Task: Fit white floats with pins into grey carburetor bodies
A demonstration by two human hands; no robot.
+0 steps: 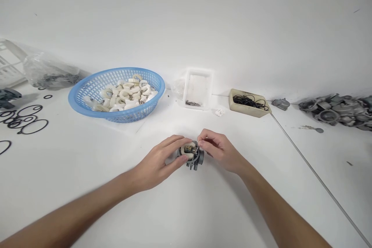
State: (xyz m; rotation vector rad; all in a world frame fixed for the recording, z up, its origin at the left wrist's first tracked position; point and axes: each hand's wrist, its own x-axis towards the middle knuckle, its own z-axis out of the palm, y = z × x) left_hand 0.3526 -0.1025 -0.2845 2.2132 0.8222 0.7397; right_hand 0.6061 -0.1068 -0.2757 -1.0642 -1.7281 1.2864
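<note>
A small grey metal carburetor body (194, 159) stands on the white table, with a cream U-shaped float (187, 150) seated on top. My left hand (158, 162) is wrapped round its left side, thumb and fingers holding body and float. My right hand (217, 149) is pinched at the part's upper right edge, fingers closed on a thin metal pin (197, 149) that touches the float's hinge.
A blue basket (87, 102) of cream floats sits at the back left. Behind the hands are a white tray (197, 90) with small pins and a beige tray (247, 110) of black O-rings. Grey castings (337, 112) pile at right. Black rings (26, 120) lie at left.
</note>
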